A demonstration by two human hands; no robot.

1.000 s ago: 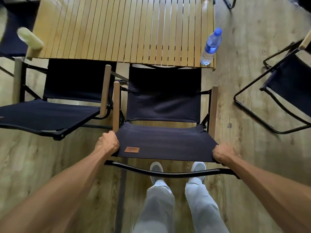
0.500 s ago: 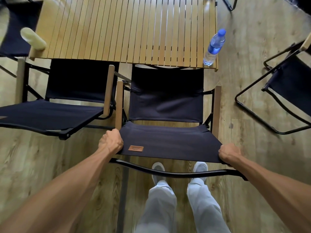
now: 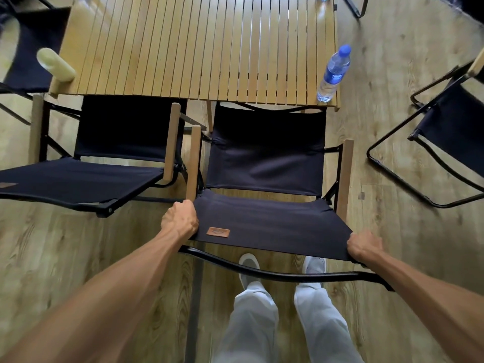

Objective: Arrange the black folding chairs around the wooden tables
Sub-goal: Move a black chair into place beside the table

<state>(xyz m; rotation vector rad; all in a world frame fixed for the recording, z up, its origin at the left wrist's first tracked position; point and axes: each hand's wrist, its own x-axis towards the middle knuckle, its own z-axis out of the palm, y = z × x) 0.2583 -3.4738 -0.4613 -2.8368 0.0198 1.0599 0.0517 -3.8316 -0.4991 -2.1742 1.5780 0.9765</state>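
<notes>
On a pale wood-grain plank floor (image 3: 78,258) a slatted light-wood worktop (image 3: 199,45) carries a clear plastic water bottle with a blue cap (image 3: 334,73) at its near right corner. Facing it, just beside a second black folding chair (image 3: 86,176) of the same make, stands the black fabric folding chair with wooden armrests (image 3: 264,158), its seat front under the worktop's near edge. The left hand (image 3: 180,219) grasps the left corner of its backrest top and the right hand (image 3: 363,246) the right corner, fingers apparently curled under the fabric edge.
</notes>
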